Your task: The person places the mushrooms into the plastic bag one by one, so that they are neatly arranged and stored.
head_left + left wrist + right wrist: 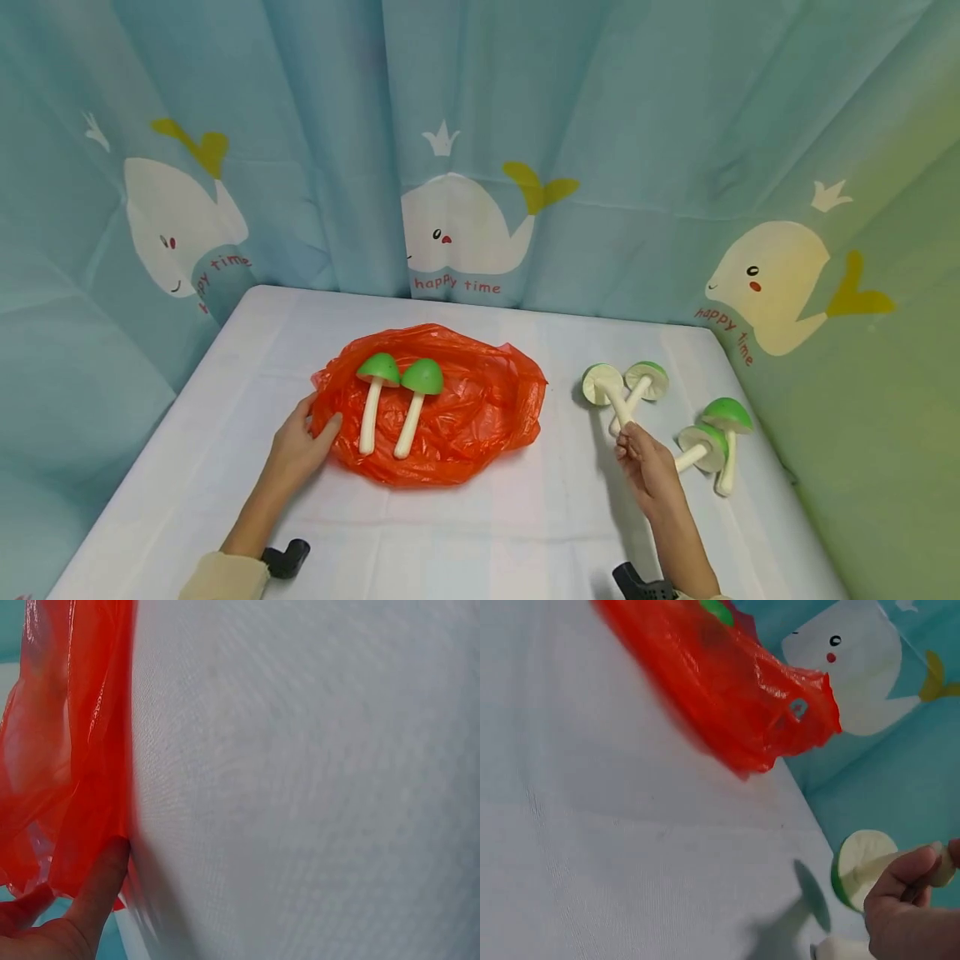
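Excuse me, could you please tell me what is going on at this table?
The person's right hand holds up a green-capped mushroom by its stem, while the left hand holds the edge of a red plastic bag. Two more mushrooms lie side by side within the bag's outline, whether inside or on top is unclear. Three others lie on the table near the right hand.

left hand (298, 446): holds red bag (483, 400) | right hand (648, 471): pinches mushroom (604, 387) by stem

Pale-blue curtain (637, 125) | white whale prints (468, 225), yellow tails (534, 193) | red lettering (457, 285) | white table (487, 542)
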Available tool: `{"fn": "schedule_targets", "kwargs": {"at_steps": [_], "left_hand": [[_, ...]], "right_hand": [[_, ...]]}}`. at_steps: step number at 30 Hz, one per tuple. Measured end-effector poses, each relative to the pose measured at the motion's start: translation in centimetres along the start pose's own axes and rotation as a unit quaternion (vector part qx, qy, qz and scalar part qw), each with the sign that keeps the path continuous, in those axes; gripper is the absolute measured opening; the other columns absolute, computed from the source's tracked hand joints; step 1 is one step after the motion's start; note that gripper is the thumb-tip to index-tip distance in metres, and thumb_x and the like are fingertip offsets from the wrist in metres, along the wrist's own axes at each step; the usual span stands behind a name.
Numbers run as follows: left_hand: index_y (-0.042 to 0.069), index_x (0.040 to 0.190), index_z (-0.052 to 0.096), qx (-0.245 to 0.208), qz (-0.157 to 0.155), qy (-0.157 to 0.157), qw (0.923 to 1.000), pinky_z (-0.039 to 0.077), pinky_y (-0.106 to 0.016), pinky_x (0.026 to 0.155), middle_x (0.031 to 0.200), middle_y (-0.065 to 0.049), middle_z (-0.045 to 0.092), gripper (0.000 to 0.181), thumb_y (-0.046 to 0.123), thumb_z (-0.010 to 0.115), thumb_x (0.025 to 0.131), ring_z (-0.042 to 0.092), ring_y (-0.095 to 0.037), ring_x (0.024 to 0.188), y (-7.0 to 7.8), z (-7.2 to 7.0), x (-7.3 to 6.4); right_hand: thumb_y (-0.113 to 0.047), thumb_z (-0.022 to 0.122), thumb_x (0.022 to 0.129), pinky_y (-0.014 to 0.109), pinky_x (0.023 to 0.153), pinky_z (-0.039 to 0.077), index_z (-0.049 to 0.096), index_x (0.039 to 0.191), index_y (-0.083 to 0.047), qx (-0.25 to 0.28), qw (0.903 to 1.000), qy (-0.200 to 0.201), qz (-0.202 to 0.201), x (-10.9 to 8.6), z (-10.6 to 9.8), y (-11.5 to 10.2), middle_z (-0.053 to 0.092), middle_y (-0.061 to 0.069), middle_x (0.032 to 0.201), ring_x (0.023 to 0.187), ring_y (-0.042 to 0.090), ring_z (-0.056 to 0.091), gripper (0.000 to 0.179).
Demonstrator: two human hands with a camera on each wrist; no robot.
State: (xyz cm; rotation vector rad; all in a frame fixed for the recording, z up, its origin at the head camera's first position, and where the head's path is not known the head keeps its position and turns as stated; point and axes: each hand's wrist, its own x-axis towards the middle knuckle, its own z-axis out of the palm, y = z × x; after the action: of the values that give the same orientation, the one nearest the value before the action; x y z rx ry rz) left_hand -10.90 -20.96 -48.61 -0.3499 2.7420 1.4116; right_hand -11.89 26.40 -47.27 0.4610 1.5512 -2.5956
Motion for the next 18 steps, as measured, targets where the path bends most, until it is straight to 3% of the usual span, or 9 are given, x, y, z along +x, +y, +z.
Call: {"fn": "schedule_targets", "kwargs": {"at_steps": [2,6,10,14,18], "left_hand": [[-0.006,0.144,0.024,0.0,-0.001,0.001,1.0,0.038,-0.055,0.097,0.139,-0.03,0.036,0.069,0.034,0.049,0.095,0.04,-0.044,0.123,-0.1,0.0,0.0],[-0.005,0.144,0.024,0.002,-0.001,-0.001,1.0,0.038,-0.055,0.097,0.139,-0.029,0.036,0.068,0.034,0.049,0.095,0.04,-0.044,0.123,0.0,0.0,0.2],[-0.006,0.144,0.024,0.006,0.0,-0.002,1.0,0.039,-0.054,0.097,0.139,-0.029,0.037,0.068,0.034,0.049,0.095,0.041,-0.043,0.122,0.1,0.0,0.5],[-0.006,0.143,0.024,0.006,-0.001,-0.001,1.0,0.038,-0.055,0.097,0.139,-0.029,0.036,0.067,0.032,0.049,0.095,0.04,-0.044,0.123,0.0,0.1,0.3],[-0.006,0.143,0.025,0.007,-0.003,0.003,1.0,0.038,-0.055,0.097,0.138,-0.03,0.037,0.066,0.031,0.05,0.094,0.04,-0.044,0.123,-0.2,0.0,0.1]], "right_hand": [[-0.01,0.042,0.1,0.016,0.064,0.046,0.044,0.108,0.006,0.054,0.9977,-0.041,0.001,-0.2,0.1,-0.1,0.053,0.004,0.083,0.071,0.008,0.051,0.018],[-0.009,0.036,0.102,0.018,0.067,0.045,0.047,0.108,0.005,0.114,0.9886,-0.095,-0.025,-0.4,0.7,0.2,0.052,0.007,0.09,0.077,0.01,0.051,0.018],[-0.007,0.034,0.102,0.018,0.068,0.044,0.05,0.108,0.004,0.143,0.9798,-0.126,-0.06,-0.6,1.6,0.6,0.052,0.008,0.094,0.078,0.011,0.051,0.02],[-0.003,0.029,0.102,0.02,0.068,0.045,0.05,0.111,0.005,0.187,0.9635,-0.173,-0.085,-1.1,2.6,0.7,0.05,0.011,0.098,0.079,0.012,0.051,0.024],[-0.001,0.029,0.101,0.019,0.068,0.045,0.05,0.11,0.006,0.194,0.9592,-0.189,-0.081,-1.4,3.6,0.8,0.051,0.012,0.099,0.079,0.012,0.051,0.024]]}}
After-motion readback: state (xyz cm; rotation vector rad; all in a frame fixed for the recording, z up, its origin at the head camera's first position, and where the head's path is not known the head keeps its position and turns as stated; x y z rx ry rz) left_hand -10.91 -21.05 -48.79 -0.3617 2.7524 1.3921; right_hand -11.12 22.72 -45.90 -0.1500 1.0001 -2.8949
